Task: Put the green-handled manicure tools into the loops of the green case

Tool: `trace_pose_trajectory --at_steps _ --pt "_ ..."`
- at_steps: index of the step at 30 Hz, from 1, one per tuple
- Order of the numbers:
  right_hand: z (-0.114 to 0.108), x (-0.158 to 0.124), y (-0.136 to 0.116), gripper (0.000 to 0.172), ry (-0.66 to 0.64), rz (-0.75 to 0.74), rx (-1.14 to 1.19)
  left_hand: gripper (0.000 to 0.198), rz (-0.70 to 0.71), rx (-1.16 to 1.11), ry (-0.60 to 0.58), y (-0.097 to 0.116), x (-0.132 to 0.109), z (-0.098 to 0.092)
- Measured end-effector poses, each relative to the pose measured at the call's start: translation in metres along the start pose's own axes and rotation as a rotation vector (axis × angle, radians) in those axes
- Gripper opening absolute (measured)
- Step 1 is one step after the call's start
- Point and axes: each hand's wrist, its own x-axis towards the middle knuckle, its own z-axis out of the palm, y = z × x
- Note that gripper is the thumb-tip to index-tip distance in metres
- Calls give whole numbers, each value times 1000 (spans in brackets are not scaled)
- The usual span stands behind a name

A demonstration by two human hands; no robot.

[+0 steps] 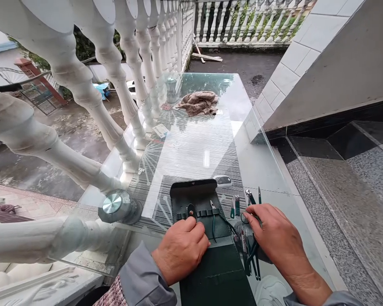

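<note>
A dark green manicure case lies unfolded on the glass table, its elastic loops across the upper part. In one loop sits a pair of small nippers with dark green handles. My left hand is closed over the case's left side, fingers curled just below a dark tab with a snap. To the right, my right hand pinches by a green ring-handled tool, partly hidden under the fingers. Nail clippers, a larger clipper and several slim tools lie around that hand.
Farther along the glass table lie a crumpled brown cloth, a small box and a grey-and-black oval object. White balusters line the left side. Stone steps run along the right.
</note>
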Motion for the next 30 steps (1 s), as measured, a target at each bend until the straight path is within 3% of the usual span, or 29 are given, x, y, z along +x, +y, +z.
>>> trace_pose_trajectory --at_steps 4,9,13,19,24,30 --pt "1 -1 2 18 -4 -5 12 29 31 -34 63 2 0 -5" --pt "0 -2 1 16 -14 -28 2 23 185 -87 238 6 -1 -15" --pt "-3 -2 3 18 -54 -30 16 21 241 -92 300 8 -2 -18" --pt "-1 1 4 19 -41 -2 4 21 242 -72 298 10 -3 -17" --pt "3 4 2 15 -43 103 -66 21 233 -66 281 10 -2 -16" --pt "0 9 -1 14 -122 161 -115 23 220 -57 273 10 -3 -14"
